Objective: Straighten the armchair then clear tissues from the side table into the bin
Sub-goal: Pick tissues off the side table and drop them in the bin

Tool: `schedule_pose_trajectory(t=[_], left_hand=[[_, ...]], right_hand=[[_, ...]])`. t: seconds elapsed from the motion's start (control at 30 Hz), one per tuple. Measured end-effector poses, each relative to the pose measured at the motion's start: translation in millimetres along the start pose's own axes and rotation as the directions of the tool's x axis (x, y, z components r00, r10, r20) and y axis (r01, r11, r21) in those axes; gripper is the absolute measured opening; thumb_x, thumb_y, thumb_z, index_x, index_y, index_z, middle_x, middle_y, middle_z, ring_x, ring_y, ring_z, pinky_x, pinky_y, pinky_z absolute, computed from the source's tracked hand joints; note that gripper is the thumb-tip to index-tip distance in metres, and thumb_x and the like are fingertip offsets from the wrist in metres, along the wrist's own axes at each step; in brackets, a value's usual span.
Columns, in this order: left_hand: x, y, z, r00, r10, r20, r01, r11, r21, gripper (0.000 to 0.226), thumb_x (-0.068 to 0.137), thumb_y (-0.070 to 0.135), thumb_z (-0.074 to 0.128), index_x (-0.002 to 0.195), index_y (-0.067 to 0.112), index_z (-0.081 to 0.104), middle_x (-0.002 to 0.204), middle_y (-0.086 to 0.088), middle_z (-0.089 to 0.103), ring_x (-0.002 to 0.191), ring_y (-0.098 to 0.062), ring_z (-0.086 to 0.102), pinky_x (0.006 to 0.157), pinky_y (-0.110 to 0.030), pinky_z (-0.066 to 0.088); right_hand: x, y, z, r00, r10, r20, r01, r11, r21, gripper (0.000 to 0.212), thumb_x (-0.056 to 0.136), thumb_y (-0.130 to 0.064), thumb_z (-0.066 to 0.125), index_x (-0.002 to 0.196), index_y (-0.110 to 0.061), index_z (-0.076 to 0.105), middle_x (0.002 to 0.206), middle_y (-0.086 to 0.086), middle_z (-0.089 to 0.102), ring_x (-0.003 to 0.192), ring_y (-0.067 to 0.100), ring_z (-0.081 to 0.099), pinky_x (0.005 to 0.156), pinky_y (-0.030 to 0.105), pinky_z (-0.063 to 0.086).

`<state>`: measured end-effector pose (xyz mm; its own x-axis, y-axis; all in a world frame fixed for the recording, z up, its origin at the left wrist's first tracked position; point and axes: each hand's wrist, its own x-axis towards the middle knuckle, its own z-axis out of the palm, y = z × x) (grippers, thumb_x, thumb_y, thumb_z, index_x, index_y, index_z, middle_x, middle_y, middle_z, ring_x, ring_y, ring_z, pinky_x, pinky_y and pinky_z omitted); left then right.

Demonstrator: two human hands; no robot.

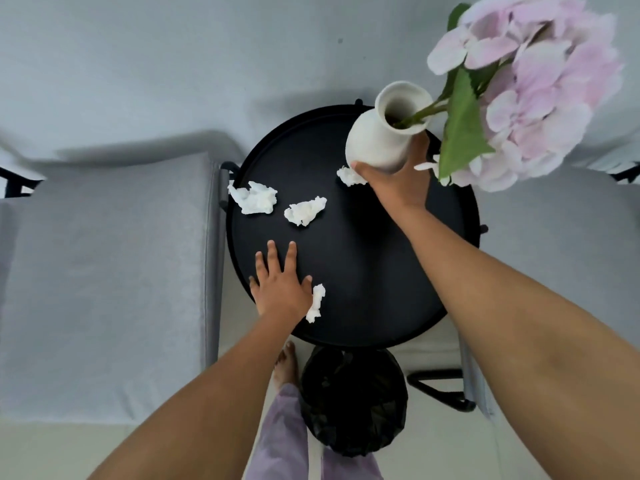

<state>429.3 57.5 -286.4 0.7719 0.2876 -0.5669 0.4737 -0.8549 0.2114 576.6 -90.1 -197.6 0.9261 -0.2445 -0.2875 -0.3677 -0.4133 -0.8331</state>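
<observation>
A round black side table [360,258] stands between two grey armchairs. Several crumpled white tissues lie on it: one at the left rim [254,198], one near the middle [304,211], one by the vase's base [349,176], and one under the edge of my left hand [317,303]. My left hand [280,282] rests flat on the table top, fingers spread. My right hand [398,178] grips a white vase [384,133] tilted and raised off the table. The bin [353,400], lined with a black bag, stands on the floor just in front of the table.
The vase holds a large pink hydrangea [540,91] with green leaves leaning right. The left armchair's grey seat [104,278] adjoins the table; the second chair [554,237] is on the right. My bare foot [285,367] and lilac trouser legs are beside the bin.
</observation>
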Motion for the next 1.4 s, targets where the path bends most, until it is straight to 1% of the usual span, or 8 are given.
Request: schedule_pose_trajectory(t=[0.3,0.6,0.83,1.03,1.17,1.23,1.3,1.4], left_hand=[[1,-1,1,1.0,-0.004,-0.017,0.004,1.0,0.006,0.072,0.093,0.047,0.044,0.151,0.035,0.003,0.162,-0.002,-0.01,0.15,-0.028,-0.005,0.119,-0.05,0.017],[0,-1,-1,1.0,-0.015,-0.009,0.014,1.0,-0.021,0.071,0.093,0.046,0.045,0.151,0.037,0.004,0.162,0.0,-0.01,0.15,-0.026,-0.006,0.119,-0.048,0.015],[-1,0,-2,1.0,-0.009,-0.002,0.009,0.999,-0.032,0.071,0.094,0.045,0.045,0.151,0.036,0.004,0.162,0.0,-0.01,0.15,-0.027,-0.007,0.119,-0.05,0.014],[0,1,-5,1.0,-0.019,0.01,0.019,0.999,-0.041,0.072,0.093,0.043,0.048,0.151,0.035,0.006,0.162,-0.001,-0.009,0.15,-0.028,-0.006,0.12,-0.05,0.015],[-2,2,-6,1.0,-0.017,0.011,0.017,0.999,-0.038,0.072,0.092,0.043,0.049,0.151,0.035,0.007,0.162,-0.001,-0.008,0.149,-0.028,-0.005,0.12,-0.051,0.016],[-1,0,-7,1.0,-0.009,0.015,0.009,0.999,-0.045,0.072,0.092,0.043,0.048,0.151,0.034,0.008,0.162,-0.001,-0.007,0.149,-0.028,-0.005,0.12,-0.051,0.016],[-1,0,-9,1.0,-0.008,0.011,0.009,0.997,-0.08,0.067,0.093,0.046,0.044,0.151,0.033,0.012,0.163,-0.001,-0.004,0.15,-0.027,-0.007,0.12,-0.052,0.012],[-8,0,-11,0.992,0.026,-0.125,-0.045,0.989,-0.144,0.061,0.092,0.054,0.038,0.146,0.028,0.03,0.16,-0.002,0.016,0.149,-0.026,0.0,0.119,-0.053,0.007]], right_hand=[[58,-4,37,0.999,-0.031,-0.031,0.029,0.997,-0.068,0.084,0.063,-0.036,0.084,0.135,-0.014,0.045,0.132,0.0,0.057,0.125,0.016,0.052,0.107,0.028,0.041],[80,1,61,0.999,-0.027,-0.034,0.024,0.994,-0.103,0.077,0.059,-0.045,0.082,0.125,-0.013,0.056,0.125,0.0,0.062,0.119,0.016,0.057,0.102,0.03,0.046],[83,5,64,0.997,-0.06,-0.049,0.057,0.995,-0.076,0.084,0.064,-0.039,0.082,0.135,-0.014,0.045,0.136,0.001,0.053,0.128,0.016,0.048,0.105,0.023,0.037],[82,7,56,0.997,-0.067,0.042,0.07,0.996,-0.05,0.097,0.067,-0.035,0.083,0.143,-0.009,0.029,0.145,0.006,0.038,0.135,0.017,0.038,0.109,0.018,0.028],[66,28,39,0.992,-0.089,0.093,0.1,0.987,-0.124,0.108,0.072,-0.037,0.079,0.151,-0.012,0.01,0.154,0.01,0.02,0.142,0.018,0.022,0.102,0.013,0.016],[57,44,32,0.977,-0.136,0.162,0.169,0.963,-0.212,0.104,0.076,-0.035,0.076,0.153,-0.015,0.008,0.156,0.012,0.016,0.144,0.02,0.019,0.107,0.017,0.016],[49,59,27,0.949,-0.178,0.261,0.263,0.904,-0.337,0.093,0.08,-0.032,0.072,0.152,-0.018,0.015,0.156,0.013,0.017,0.144,0.024,0.022,0.116,0.029,0.024],[45,72,19,0.901,-0.166,0.4,0.36,0.801,-0.478,0.08,0.085,-0.026,0.065,0.151,-0.027,0.02,0.159,0.011,0.011,0.145,0.032,0.019,0.116,0.043,0.03]])
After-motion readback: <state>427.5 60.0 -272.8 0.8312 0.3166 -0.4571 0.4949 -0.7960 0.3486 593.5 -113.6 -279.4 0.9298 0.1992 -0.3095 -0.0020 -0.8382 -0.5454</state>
